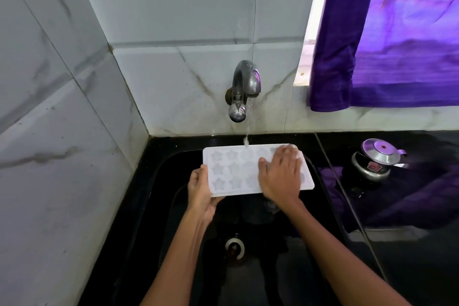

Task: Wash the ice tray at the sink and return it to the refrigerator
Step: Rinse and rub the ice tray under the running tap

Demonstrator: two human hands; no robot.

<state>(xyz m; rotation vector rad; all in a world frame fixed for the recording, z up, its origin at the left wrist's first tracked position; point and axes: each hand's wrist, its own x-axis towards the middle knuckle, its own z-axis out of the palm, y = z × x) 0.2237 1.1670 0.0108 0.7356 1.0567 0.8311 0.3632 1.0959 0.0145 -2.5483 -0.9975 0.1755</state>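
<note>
A white ice tray (233,169) with star-shaped cups is held level over the black sink (173,206). Water runs from the metal tap (244,84) onto the tray's far edge. My left hand (200,187) grips the tray's near left corner, thumb on top and fingers underneath. My right hand (280,174) lies flat on the tray's right half, fingers spread and blurred at the tips, and it hides the cups under it.
The sink drain (234,247) lies below the tray. A small metal pot with a lid (375,159) stands on the black counter to the right. A purple curtain (385,32) hangs at the upper right. Marble tile walls close off the left and back.
</note>
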